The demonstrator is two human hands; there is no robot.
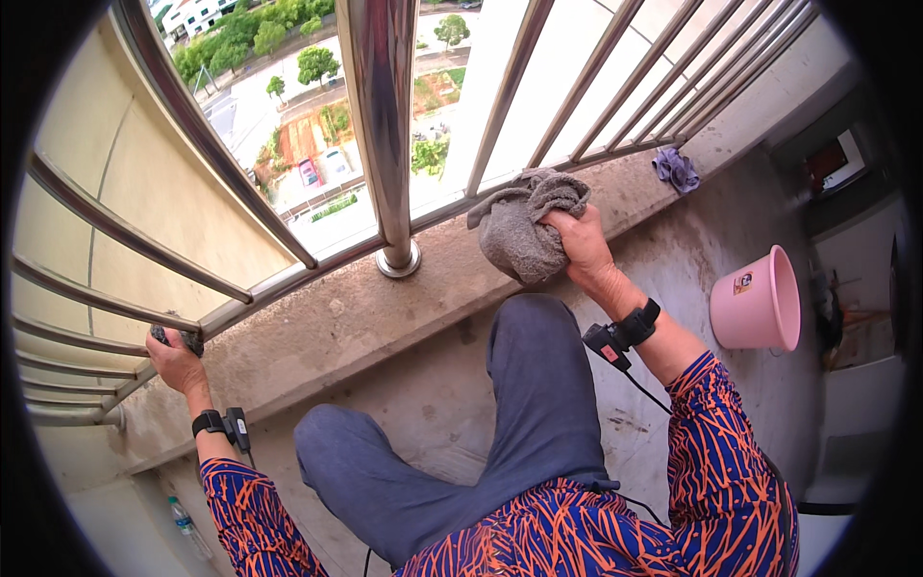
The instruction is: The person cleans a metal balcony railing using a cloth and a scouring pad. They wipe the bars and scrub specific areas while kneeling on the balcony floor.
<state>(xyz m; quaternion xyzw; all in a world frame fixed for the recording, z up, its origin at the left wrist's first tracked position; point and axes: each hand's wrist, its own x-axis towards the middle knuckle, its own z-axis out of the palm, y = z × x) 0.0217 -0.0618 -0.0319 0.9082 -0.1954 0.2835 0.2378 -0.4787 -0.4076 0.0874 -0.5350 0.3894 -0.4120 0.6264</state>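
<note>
My left hand (179,363) grips a dark grey scouring pad or cloth (192,342) against the bottom of the metal railing's bars at the left. In my right hand (585,245) is a bunched grey-brown terry cloth (520,234), held over the concrete ledge close to the railing's bottom rail (441,210). The railing has a thick round post (378,130) with a flange on the ledge, and thinner bars on both sides of it. The concrete ledge (328,324) runs below the rail, between my two hands.
A pink plastic bucket (746,303) stands on the stained floor (642,425) at the right. A crumpled purple cloth (676,172) lies on the ledge's right end. By the left wall is a plastic bottle (189,530). Cables hang from both wrist straps. Outside, far below, are trees and cars.
</note>
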